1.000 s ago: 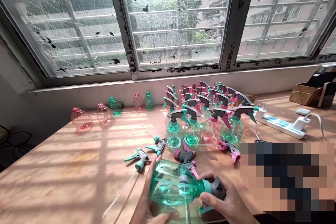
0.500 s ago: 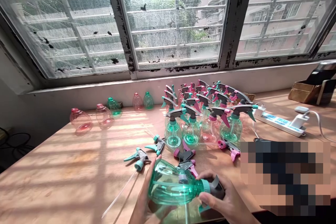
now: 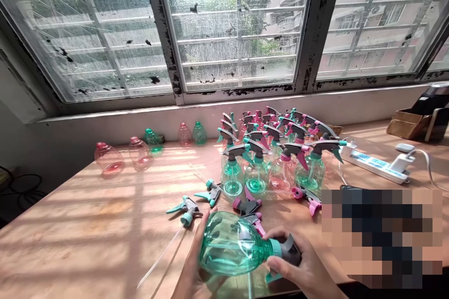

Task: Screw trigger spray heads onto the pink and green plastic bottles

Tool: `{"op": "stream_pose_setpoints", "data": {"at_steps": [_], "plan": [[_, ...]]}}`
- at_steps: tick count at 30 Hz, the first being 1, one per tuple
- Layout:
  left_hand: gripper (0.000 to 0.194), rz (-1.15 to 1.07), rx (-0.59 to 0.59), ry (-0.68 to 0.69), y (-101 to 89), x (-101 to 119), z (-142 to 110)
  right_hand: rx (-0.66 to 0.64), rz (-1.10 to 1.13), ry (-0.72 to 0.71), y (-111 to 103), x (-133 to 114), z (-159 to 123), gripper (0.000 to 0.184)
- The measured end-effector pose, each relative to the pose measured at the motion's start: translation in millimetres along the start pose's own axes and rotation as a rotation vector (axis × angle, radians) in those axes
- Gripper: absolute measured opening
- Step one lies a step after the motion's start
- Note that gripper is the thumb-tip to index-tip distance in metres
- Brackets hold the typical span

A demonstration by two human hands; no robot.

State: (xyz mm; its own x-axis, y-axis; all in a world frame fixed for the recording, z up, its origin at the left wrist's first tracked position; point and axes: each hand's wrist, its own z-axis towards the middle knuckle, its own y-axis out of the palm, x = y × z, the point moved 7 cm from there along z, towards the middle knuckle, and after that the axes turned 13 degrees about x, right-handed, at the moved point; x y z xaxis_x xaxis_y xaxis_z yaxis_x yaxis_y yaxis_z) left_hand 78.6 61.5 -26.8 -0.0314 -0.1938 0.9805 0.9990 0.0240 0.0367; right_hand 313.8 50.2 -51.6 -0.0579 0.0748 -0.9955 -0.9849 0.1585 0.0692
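I hold a clear green spray bottle (image 3: 228, 245) on its side, low in the middle of the view. My left hand (image 3: 192, 266) wraps round its body from below and behind. My right hand (image 3: 301, 268) is closed on the teal collar and grey trigger head (image 3: 286, 250) at the bottle's neck. Just beyond the bottle, loose trigger heads lie on the wooden table (image 3: 87, 224): a teal one (image 3: 185, 209), another teal one (image 3: 210, 192), and pink ones (image 3: 247, 206) (image 3: 307, 196).
Several assembled green and pink spray bottles (image 3: 273, 154) stand in a cluster behind. Headless bottles, pink (image 3: 108, 159) and green (image 3: 199, 134), stand by the window sill. A power strip (image 3: 375, 164) with a charger lies at the right; a cardboard box (image 3: 409, 126) is beyond it.
The bottle has turned slightly in my hands and my left fingers have shifted under it. Everything on the table stays where it was.
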Motion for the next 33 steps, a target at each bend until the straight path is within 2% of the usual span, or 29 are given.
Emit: {"op": "stream_pose_setpoints", "data": {"at_steps": [4,8,12,16,20,25,29,33], "plan": [[0.111,0.004,-0.032,0.009,-5.8,-7.6,-1.4,-0.020,-0.008,-0.004,0.6,0.9,0.1,0.043],[0.105,0.007,-0.033,-0.011,-10.2,-12.7,-0.2,-0.017,-0.001,-0.018,0.9,0.7,0.3,0.042],[0.107,0.001,-0.011,0.020,-3.4,-6.9,0.8,-0.006,0.040,0.023,1.6,1.5,-0.2,0.044],[0.097,0.042,0.030,0.063,0.1,-4.1,1.3,0.007,0.035,0.012,1.1,-0.9,-0.2,0.044],[0.116,0.037,0.007,0.064,-3.1,-8.2,0.9,0.012,-0.017,-0.012,1.0,-3.4,0.1,0.046],[0.103,-0.024,-0.033,0.037,-4.0,-8.6,-1.7,0.028,-0.024,-0.003,0.1,-5.1,-0.2,0.048],[0.104,0.010,-0.003,0.043,-0.7,-3.2,-2.2,0.034,0.017,0.027,-1.0,-2.4,-0.5,0.046],[0.107,-0.003,-0.035,0.005,2.3,1.5,-3.8,0.032,0.045,0.037,-1.3,-0.3,-0.7,0.045]]}}
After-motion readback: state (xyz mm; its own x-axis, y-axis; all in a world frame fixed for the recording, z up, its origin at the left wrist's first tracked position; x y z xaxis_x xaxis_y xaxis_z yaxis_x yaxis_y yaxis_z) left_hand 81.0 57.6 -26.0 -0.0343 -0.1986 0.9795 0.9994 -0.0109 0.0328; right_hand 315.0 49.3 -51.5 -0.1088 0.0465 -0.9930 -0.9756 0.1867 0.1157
